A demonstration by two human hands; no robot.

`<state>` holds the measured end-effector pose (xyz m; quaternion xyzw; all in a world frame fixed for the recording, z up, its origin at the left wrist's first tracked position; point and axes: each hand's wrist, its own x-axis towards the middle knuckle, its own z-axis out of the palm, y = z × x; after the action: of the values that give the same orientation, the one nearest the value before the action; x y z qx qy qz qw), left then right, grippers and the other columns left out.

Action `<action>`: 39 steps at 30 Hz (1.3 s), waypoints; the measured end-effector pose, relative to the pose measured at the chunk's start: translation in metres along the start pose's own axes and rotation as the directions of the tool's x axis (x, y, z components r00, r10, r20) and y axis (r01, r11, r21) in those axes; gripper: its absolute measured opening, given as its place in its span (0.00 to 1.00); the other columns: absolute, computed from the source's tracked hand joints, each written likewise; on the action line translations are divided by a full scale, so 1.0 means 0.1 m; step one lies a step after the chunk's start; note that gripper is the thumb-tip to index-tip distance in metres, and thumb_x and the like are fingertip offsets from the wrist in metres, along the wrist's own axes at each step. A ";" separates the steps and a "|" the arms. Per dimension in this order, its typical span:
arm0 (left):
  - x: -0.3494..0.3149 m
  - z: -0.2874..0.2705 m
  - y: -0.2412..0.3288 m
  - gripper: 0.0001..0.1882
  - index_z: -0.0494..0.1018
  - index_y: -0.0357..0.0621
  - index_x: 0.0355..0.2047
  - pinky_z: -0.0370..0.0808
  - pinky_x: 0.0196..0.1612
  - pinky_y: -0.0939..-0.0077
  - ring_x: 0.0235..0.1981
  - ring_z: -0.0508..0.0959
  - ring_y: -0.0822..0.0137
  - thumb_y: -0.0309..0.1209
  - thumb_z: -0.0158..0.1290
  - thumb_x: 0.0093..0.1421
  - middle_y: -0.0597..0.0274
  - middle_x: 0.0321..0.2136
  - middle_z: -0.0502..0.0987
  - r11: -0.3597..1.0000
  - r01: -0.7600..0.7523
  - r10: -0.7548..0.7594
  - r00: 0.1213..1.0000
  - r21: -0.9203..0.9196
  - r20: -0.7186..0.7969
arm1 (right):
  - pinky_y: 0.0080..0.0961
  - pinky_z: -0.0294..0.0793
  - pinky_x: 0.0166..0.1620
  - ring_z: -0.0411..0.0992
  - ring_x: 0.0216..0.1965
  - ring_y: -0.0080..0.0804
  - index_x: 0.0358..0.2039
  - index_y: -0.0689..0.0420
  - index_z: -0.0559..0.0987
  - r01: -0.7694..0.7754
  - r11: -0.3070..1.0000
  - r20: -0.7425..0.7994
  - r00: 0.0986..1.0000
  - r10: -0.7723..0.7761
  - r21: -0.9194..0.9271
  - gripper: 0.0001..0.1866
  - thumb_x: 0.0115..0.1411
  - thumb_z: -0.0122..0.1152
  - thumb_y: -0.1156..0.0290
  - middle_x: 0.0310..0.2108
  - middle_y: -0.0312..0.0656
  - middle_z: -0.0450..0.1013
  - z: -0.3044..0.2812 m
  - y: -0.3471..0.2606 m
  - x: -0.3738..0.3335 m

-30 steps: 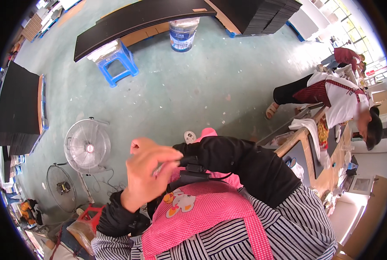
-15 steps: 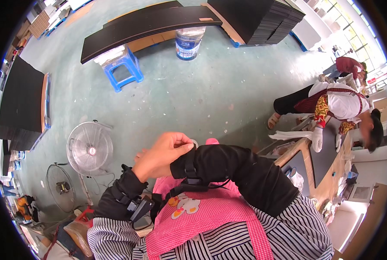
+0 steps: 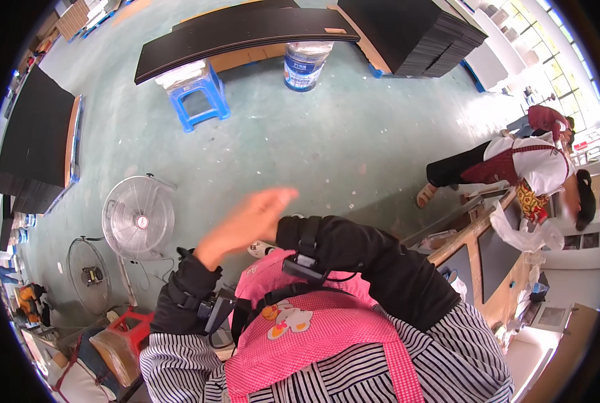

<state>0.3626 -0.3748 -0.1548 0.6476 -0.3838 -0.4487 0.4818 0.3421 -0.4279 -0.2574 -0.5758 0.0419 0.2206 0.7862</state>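
My left hand is raised in front of my chest, bare and smeared by motion. Its fingers look stretched out, with nothing visible in them. The black right sleeve crosses from the right, and its cuff lies right beside the left hand. Most of my right hand is hidden behind the left, so its fingers cannot be made out. Straps with small black devices sit around both forearms. A pink checked apron with a cartoon patch covers my front.
Two round fans stand at the left. Ahead, long black panels rest across a blue stool and a bucket. Stacks of dark boards flank the floor. At right, a co-worker bends over a workbench with white film.
My left hand has let go of the right cuff; its fingers, pinched before, are straightened. The co-worker's gloved hands lay on a dark panel earlier; now white film is there.
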 end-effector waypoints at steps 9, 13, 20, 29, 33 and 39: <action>-0.44 0.46 -0.28 0.19 0.69 0.40 0.44 0.74 0.44 0.69 0.38 0.77 0.65 0.43 0.48 0.63 0.59 0.39 0.75 0.588 0.164 -0.454 0.878 -0.792 -0.155 | 0.34 0.74 0.32 0.76 0.29 0.33 0.33 0.61 0.75 -0.129 0.612 -0.525 0.666 -0.530 -0.781 0.07 0.57 0.50 0.72 0.22 0.42 0.75 -0.86 -0.66 0.33; -0.21 0.62 -0.36 0.18 0.68 0.38 0.47 0.75 0.46 0.68 0.41 0.76 0.65 0.37 0.52 0.61 0.57 0.45 0.74 0.270 0.004 -0.338 0.937 -0.963 -0.091 | 0.33 0.74 0.32 0.76 0.30 0.32 0.33 0.59 0.75 -0.014 0.609 -0.442 0.700 -0.561 -0.793 0.07 0.58 0.49 0.72 0.25 0.41 0.76 -0.72 -0.70 0.48; -0.33 0.63 -0.39 0.15 0.67 0.39 0.43 0.75 0.46 0.72 0.40 0.76 0.69 0.28 0.56 0.58 0.63 0.38 0.75 0.186 -0.089 -0.411 0.897 -0.979 -0.160 | 0.25 0.69 0.27 0.71 0.26 0.29 0.32 0.59 0.75 0.269 0.389 -0.379 0.893 0.242 0.881 0.08 0.59 0.47 0.72 0.26 0.37 0.73 -0.87 -0.56 0.63; -0.48 0.32 -0.33 0.15 0.68 0.39 0.42 0.75 0.42 0.75 0.37 0.77 0.70 0.29 0.58 0.57 0.64 0.38 0.75 0.135 -0.167 -0.374 0.904 -0.977 -0.207 | 0.20 0.68 0.25 0.67 0.20 0.23 0.34 0.59 0.76 0.156 0.922 -0.445 0.840 -0.312 -0.354 0.09 0.60 0.47 0.71 0.21 0.36 0.71 -0.23 -0.48 0.92; -0.60 0.29 -0.46 0.16 0.69 0.38 0.42 0.75 0.42 0.74 0.37 0.77 0.70 0.32 0.58 0.57 0.63 0.38 0.75 0.137 -0.167 -0.457 0.864 -0.976 -0.212 | 0.19 0.69 0.26 0.69 0.21 0.21 0.34 0.58 0.76 0.138 0.890 -0.333 0.893 -0.301 -0.435 0.07 0.58 0.50 0.71 0.23 0.35 0.73 -0.11 -0.38 1.06; -1.08 0.17 -0.85 0.15 0.69 0.42 0.43 0.74 0.44 0.69 0.41 0.75 0.71 0.39 0.52 0.62 0.66 0.39 0.75 0.239 -0.102 -0.387 0.902 -0.966 -0.191 | 0.19 0.67 0.26 0.68 0.22 0.21 0.33 0.57 0.78 0.041 0.981 -0.433 0.900 0.046 0.190 0.07 0.58 0.55 0.69 0.24 0.34 0.72 0.05 -0.38 1.12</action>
<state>0.3191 -0.2585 -0.2161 0.3252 0.1387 -0.4908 0.7963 0.4566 -0.3995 -0.2577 -0.5309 0.2385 0.0824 0.8090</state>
